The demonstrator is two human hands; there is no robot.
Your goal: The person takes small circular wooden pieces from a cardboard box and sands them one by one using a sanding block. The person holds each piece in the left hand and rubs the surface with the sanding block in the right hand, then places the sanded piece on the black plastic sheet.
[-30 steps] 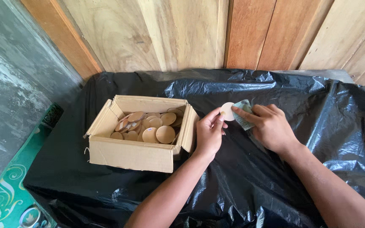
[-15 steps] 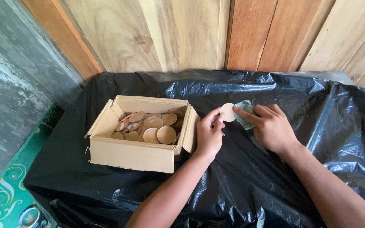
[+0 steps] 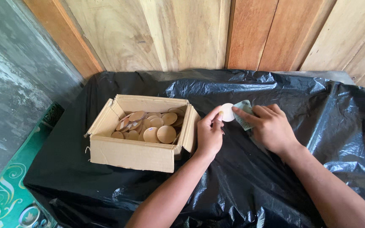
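My left hand (image 3: 210,135) pinches a small pale round wooden disc (image 3: 227,112) by its edge, just right of a cardboard box (image 3: 137,153). My right hand (image 3: 271,126) holds a small grey-green piece of cloth or abrasive sheet (image 3: 245,114) flat against the disc's right side. The open box holds several tan round discs (image 3: 157,128) of the same kind. Both hands rest over a table covered with black plastic sheeting (image 3: 250,185).
A wall of vertical wooden planks (image 3: 216,33) stands right behind the table. A grey wall (image 3: 9,93) runs along the left. A green patterned mat (image 3: 9,194) lies on the floor at lower left.
Almost nothing differs; the hands stay together on the disc with only a slight shift of the fingers and cloth.
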